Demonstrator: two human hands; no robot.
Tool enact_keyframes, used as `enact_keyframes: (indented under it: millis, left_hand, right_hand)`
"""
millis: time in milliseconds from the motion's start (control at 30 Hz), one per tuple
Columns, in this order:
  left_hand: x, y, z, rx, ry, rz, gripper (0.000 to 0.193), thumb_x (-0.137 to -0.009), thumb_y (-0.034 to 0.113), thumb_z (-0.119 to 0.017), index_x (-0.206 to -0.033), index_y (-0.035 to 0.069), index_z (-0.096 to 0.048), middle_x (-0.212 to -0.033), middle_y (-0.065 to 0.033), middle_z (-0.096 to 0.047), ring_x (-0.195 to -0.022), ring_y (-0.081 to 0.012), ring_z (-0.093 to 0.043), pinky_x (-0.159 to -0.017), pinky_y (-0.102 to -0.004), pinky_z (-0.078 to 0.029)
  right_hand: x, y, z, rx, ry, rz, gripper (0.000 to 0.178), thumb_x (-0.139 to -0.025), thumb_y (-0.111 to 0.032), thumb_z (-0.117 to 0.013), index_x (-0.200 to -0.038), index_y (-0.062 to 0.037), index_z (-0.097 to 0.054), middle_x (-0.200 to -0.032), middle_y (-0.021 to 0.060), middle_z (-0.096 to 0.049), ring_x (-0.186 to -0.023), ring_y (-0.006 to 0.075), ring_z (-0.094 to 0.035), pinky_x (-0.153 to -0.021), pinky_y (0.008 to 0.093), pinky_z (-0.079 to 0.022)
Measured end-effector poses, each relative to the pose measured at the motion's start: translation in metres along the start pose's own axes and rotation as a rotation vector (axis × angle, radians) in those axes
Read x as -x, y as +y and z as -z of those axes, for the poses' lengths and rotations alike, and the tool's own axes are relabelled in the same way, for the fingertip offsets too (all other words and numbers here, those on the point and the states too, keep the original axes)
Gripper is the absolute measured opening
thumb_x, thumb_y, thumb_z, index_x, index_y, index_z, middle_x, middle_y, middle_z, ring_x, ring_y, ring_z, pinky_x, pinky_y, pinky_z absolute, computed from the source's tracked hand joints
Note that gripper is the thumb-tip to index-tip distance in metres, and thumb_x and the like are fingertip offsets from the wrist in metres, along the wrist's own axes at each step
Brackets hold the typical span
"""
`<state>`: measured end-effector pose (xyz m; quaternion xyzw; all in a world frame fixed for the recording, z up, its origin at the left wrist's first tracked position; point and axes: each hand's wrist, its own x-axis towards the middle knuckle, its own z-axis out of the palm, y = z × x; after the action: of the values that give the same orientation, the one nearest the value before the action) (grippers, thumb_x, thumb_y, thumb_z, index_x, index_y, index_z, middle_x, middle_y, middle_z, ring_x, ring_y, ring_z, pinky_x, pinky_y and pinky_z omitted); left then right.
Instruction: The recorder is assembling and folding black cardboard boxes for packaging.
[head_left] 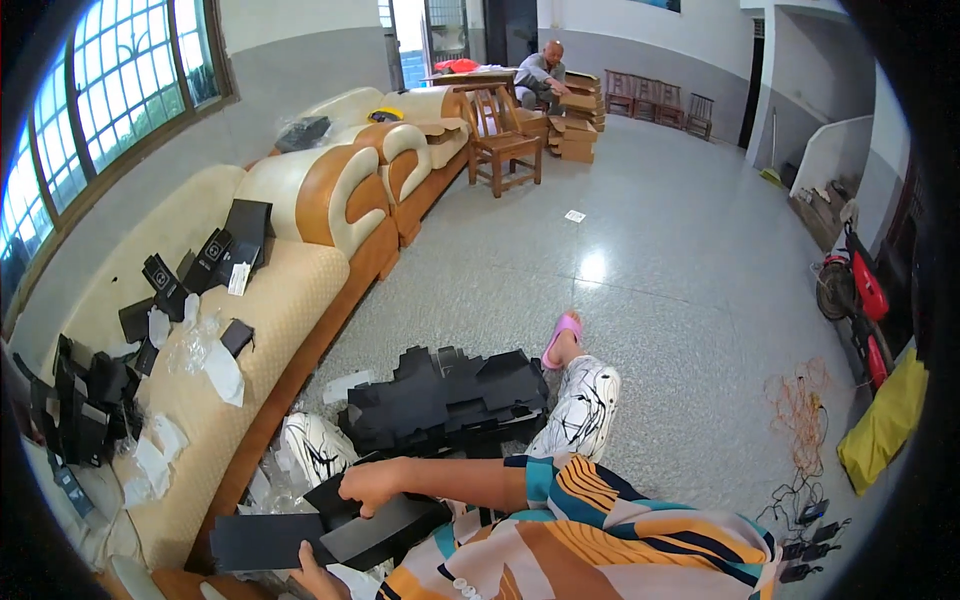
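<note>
A black cardboard box (390, 530) lies in the grip of both hands, low over the person's lap, with a flat panel (262, 542) of dark card reaching out to the left of the grip. The right hand (375, 486) is curled closed over the box's upper edge. The left hand (318, 577), nearer the body, clasps the lower edge with its thumb up against the dark face; its other fingers are out of sight, so how tightly they press cannot be told.

Just beyond the grip, between the legs in patterned trousers (580, 405), a heap of flattened black cardboard (440, 400) covers part of the floor (690, 280). A pink slipper (563, 330) is on the foot past the heap's right end.

Left of the hands runs a cream sofa (265, 350), strewn with black boxes (250, 225) and clear plastic wrapping (190, 350). Well to the right of the grip are black adapters (815, 535), a tangle of orange cable (800, 395) and a yellow sheet (885, 425), with a red two-wheeler (868, 280) behind them.

Farthest ahead of the hands, past a wooden chair (505, 150), another person (540, 75) sits reaching to stacked brown cartons (575, 145).
</note>
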<state>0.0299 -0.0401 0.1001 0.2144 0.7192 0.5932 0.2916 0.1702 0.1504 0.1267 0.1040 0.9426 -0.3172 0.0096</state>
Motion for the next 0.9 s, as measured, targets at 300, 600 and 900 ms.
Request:
enact_keyframes:
  millis: [300, 600, 900]
  left_hand:
    - [0.019, 0.011, -0.015, -0.013, 0.089, -0.265, 0.041, -0.079, 0.018, -0.058, -0.105, -0.012, -0.051, -0.101, -0.0178, -0.056, -0.085, -0.0253, -0.051, -0.079, -0.0350, -0.041]
    - [0.009, -0.008, -0.003, -0.146, 0.081, -0.455, 0.045, -0.079, 0.017, -0.057, -0.111, -0.013, -0.047, -0.106, -0.0229, -0.053, -0.093, -0.0292, -0.051, -0.085, -0.0363, -0.040]
    - [0.025, 0.015, -0.023, 0.154, 0.152, -0.267, 0.052, -0.077, 0.011, -0.059, -0.118, -0.013, -0.039, -0.115, -0.0252, -0.047, -0.100, -0.0310, -0.048, -0.088, -0.0384, -0.039]
  right_hand:
    - [-0.029, 0.023, -0.050, 0.312, -0.236, 0.061, 0.042, -0.066, -0.030, -0.070, -0.086, 0.0060, -0.058, -0.099, 0.0215, -0.055, -0.090, 0.0330, -0.056, -0.073, 0.0418, -0.046]
    - [0.012, -0.011, -0.049, 0.068, -0.037, -0.065, 0.064, -0.069, -0.047, -0.067, -0.104, 0.0039, -0.049, -0.106, 0.0240, -0.046, -0.100, 0.0371, -0.047, -0.082, 0.0430, -0.042]
    - [0.020, -0.018, -0.060, 0.008, 0.117, -0.243, 0.073, -0.067, -0.060, -0.059, -0.105, 0.0019, -0.050, -0.099, 0.0198, -0.047, -0.101, 0.0333, -0.044, -0.082, 0.0424, -0.035]
